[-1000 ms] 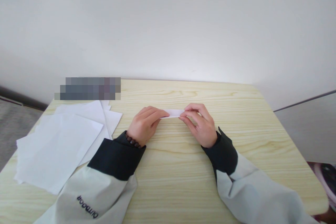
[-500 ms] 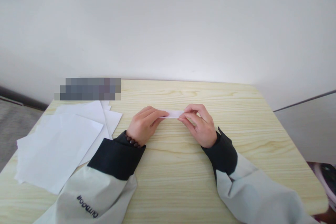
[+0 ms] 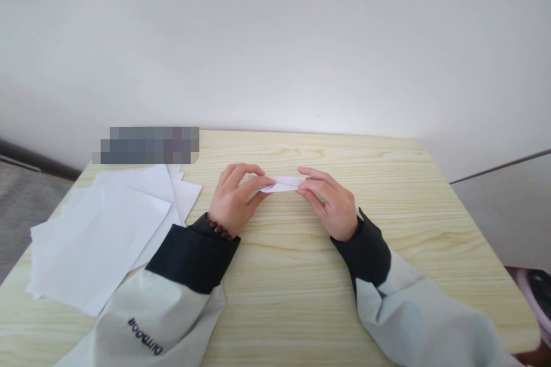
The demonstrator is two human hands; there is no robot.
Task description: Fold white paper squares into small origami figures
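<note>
In the head view, my only feed, I find the strip [image 3: 286, 183] of white paper at the middle of the frame, strung between two hands that stand apart from each other. At centre left, the left hand [image 3: 235, 200] pinches one end between thumb and finger; at centre right, the right hand [image 3: 330, 205] pinches the other, its uppermost finger lifted clear. I can't tell whether the strip touches the counter [image 3: 293, 298]. A line runs along it, so I judge the step in hand to be working a narrow fold. To my mind the next move calls for level edges and even pressure along the crease, without letting either end twist. Loose sheets [image 3: 101, 241] lie overlapping at the left of the frame, away from both pinches.
</note>
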